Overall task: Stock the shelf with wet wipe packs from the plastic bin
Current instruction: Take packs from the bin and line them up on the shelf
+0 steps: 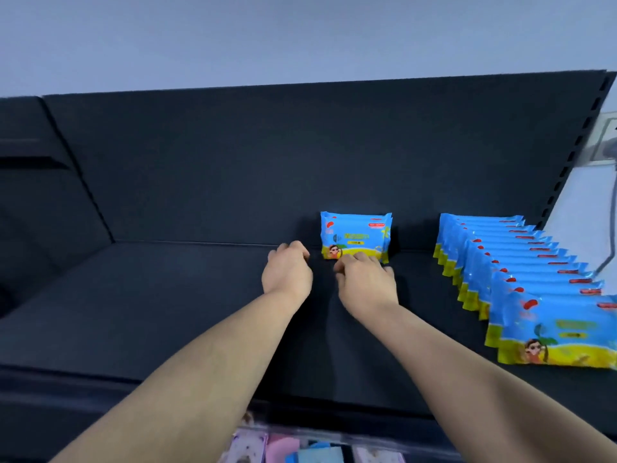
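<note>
Wet wipe pack [355,233]: blue and yellow, standing upright on its long edge at the back of the shelf [167,312]. Long axis runs left to right, printed face forward, rear against the back panel [233,162].
Left hand [287,270]: just left of the pack, apart from it, fingers loosely curled, holding nothing.
Right hand [365,282]: at the pack's lower front edge; fingertips hidden, so grasp or mere touch cannot be told.
Row of packs [521,262]: matching packs, upright and overlapping, running front to back at the shelf's right end.
Shelf: dark and matte, slotted upright [581,155] at right.
Plastic bin [334,435]: below the shelf's front edge, holding pink and blue items.
Wall [267,35]: pale and plain, above the shelf.
</note>
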The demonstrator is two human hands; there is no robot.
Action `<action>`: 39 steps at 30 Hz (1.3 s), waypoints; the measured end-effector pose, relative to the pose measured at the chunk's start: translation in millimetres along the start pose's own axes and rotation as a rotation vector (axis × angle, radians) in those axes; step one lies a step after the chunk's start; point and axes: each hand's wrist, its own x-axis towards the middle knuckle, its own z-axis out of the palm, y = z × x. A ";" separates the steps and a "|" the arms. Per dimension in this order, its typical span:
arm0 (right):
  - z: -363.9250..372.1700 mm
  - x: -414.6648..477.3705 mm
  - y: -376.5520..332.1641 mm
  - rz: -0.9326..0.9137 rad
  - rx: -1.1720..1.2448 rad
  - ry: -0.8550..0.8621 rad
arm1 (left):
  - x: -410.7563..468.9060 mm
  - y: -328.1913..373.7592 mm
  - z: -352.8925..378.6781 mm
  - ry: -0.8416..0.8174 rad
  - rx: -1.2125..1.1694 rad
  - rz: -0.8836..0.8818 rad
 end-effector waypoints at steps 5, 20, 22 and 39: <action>5.8 -11.5 -75.7 -0.234 -0.021 -0.019 | -27.9 -63.5 -58.3 0.049 0.183 0.034; 90.0 -209.8 -409.4 -0.714 0.179 -0.158 | -252.1 -405.6 -264.3 0.136 0.306 -0.436; 112.7 -238.8 -430.4 -0.711 0.165 -0.231 | -287.3 -447.1 -274.9 0.039 0.331 -0.513; 296.6 -288.0 -478.3 -0.500 -0.048 -0.772 | -351.7 -620.3 -213.4 -0.247 0.238 -0.785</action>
